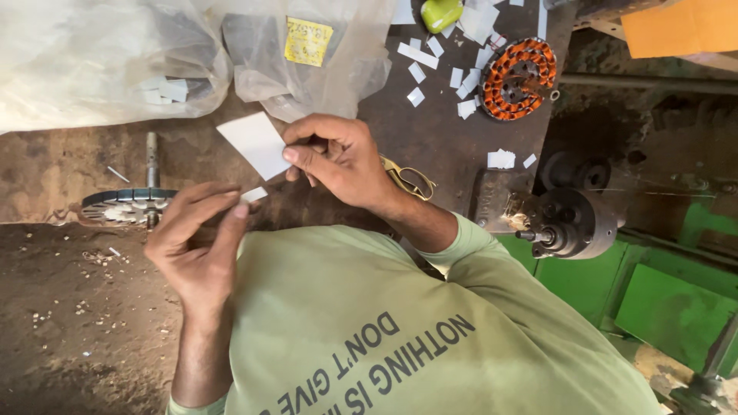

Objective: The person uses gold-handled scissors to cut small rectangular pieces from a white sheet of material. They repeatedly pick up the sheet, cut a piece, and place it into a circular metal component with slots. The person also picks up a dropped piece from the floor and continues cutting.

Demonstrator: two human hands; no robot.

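My right hand (pixel 338 157) pinches a white rectangular paper sheet (pixel 254 144) by its edge, thumb on top. Yellow scissors handles (pixel 409 180) show just behind that wrist; I cannot tell whether the hand holds them. My left hand (pixel 198 246) is lower left, its fingertips closed on a small white paper strip (pixel 254 194) just below the sheet. The two hands are close together above a dark metal table (pixel 438 146). My green shirt fills the bottom of the view.
Several cut white paper strips (pixel 461 77) lie scattered beside an orange copper-wound stator (pixel 519 77). Clear plastic bags (pixel 115 54) cover the top left. A rotor with a shaft (pixel 132 204) lies at left. A dark metal chuck (pixel 573 223) and green machine frame (pixel 676 307) stand at right.
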